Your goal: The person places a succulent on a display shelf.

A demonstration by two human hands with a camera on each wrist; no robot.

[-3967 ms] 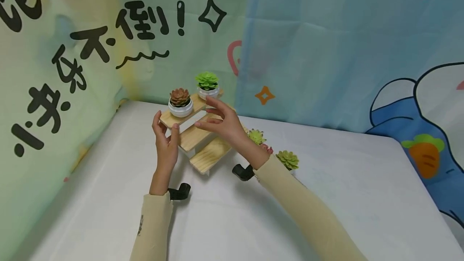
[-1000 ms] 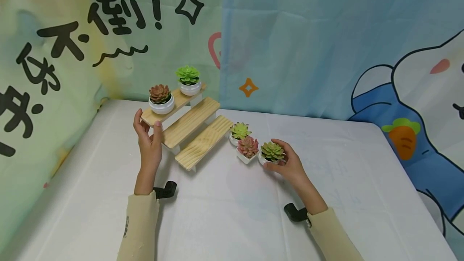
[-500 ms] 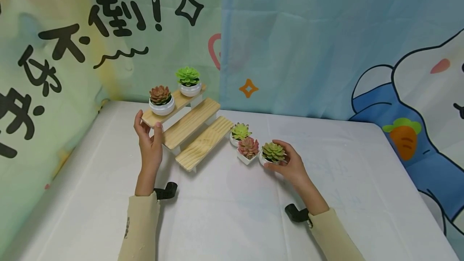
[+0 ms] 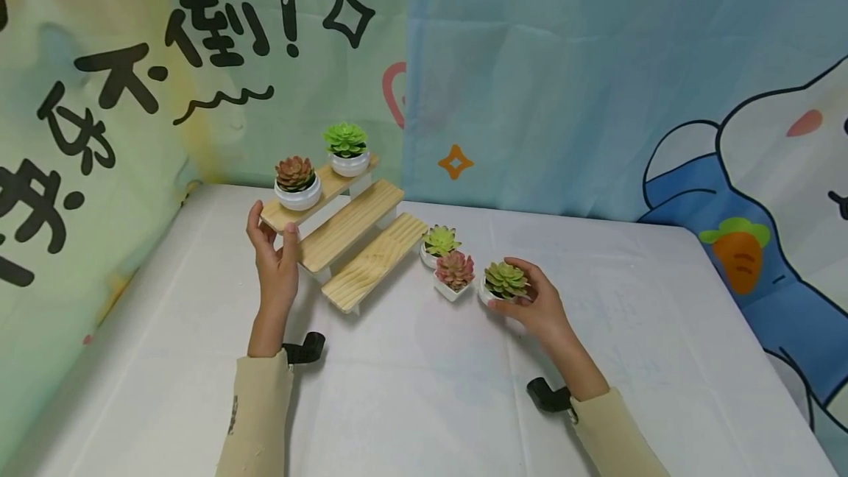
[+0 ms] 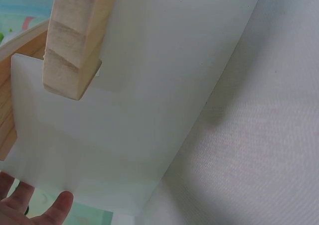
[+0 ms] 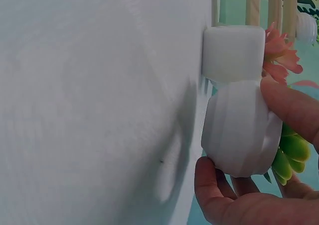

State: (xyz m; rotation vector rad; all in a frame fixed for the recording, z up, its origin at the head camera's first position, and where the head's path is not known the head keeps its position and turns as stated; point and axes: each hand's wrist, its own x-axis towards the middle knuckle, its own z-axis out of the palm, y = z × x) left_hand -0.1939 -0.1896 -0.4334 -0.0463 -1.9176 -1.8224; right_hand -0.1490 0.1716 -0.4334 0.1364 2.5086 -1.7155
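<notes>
My left hand [image 4: 274, 271] grips the left end of a three-step wooden display stand [image 4: 351, 223] with white side panels. In the left wrist view, fingertips [image 5: 62, 205] show by the lower edge of the white panel [image 5: 134, 110]. My right hand [image 4: 539, 308] holds a green succulent [image 4: 506, 280] in a round white pot [image 6: 241, 130], thumb and fingers on opposite sides of the pot. Whether the pot is off the table cannot be told. A brown succulent [image 4: 296, 174] and a bright green succulent [image 4: 346, 140], both in white pots, stand on the top step.
Right of the stand, a light green succulent [image 4: 440, 240] and a pink succulent [image 4: 454, 271] in a square pot sit close together on the white-covered table [image 4: 424, 389]. Printed cloth [image 4: 563, 79] hangs behind the table.
Four seconds ago my right hand was over the stand; it then came right to the green succulent. In the last half second that pot has shifted slightly right, away from the pink one.
</notes>
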